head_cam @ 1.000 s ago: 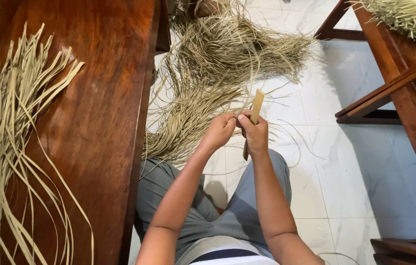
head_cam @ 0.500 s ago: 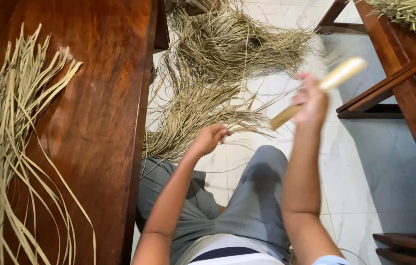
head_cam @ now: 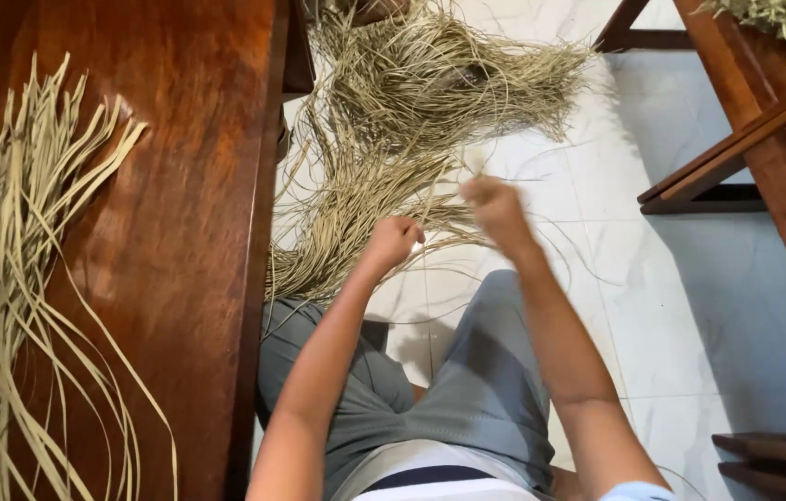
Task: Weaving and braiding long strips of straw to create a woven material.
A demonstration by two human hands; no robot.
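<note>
Above the fibre pile [head_cam: 393,186], right hand [head_cam: 497,210] lowered, blurred, grip unclear, left hand [head_cam: 393,241] clenched.

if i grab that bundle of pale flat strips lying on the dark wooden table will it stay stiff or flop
The bundle of pale flat strips would probably flop: its long thin ends already curve and splay across the dark wooden table. It likely weighs little. Loose and untied, it may slide apart unless gathered.
</note>
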